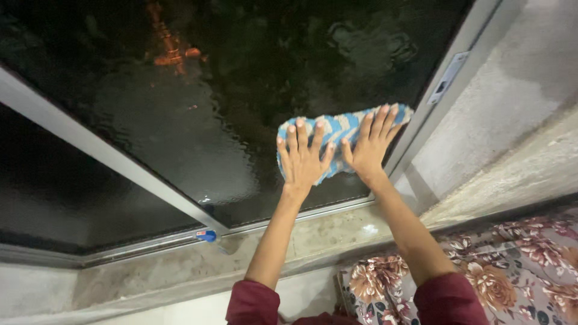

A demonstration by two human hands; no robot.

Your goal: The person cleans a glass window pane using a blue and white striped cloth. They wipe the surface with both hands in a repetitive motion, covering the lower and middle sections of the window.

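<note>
While both hands pressed flat on the glass (198, 114), a blue-and-white cloth (340, 129) lay spread beneath them, low on the pane and close to the frame (430, 90) on its right side. The left hand (303, 157) had its fingers splayed and its palm on the cloth's lower left part; the right hand (370, 144) lay just beside it, fingers apart too, covering the cloth's right half up to the frame. Neither hand was clenched: the cloth was pinned by open palms, not gripped. The glass looked wet and streaked, with an orange glow reflected near its top. Below the glass ran a stone sill (325, 232), and a small blue piece (206, 236) sat in the track at the sill's left. A floral fabric (512, 271) lay below the sill, to the right. With no grip on it, the cloth could likely slip or bunch on the wet pane and drop to the sill. Both arms were stretched out, so a palm sliding on wet glass could probably knock fingers against the frame.
</note>
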